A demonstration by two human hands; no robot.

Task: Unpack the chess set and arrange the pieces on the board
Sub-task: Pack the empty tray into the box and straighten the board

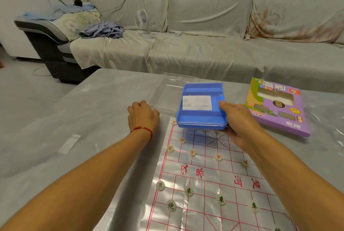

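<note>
A plastic board sheet (204,178) with a red grid lies on the table. Several round pale pieces stand on it, such as one with red lettering (192,152) and one with dark lettering (189,191). My right hand (240,122) grips the right side of a blue piece tray (202,108) and holds it just above the far edge of the board. A white label sits inside the tray. My left hand (143,116) rests with curled fingers on the edge of a clear plastic lid (167,89) lying left of the tray.
A purple game box (277,106) lies on the table at the right. The table (74,119) is covered with clear film. Behind it stands a grey sofa (204,26) with a small white fan (143,21) and crumpled clothes.
</note>
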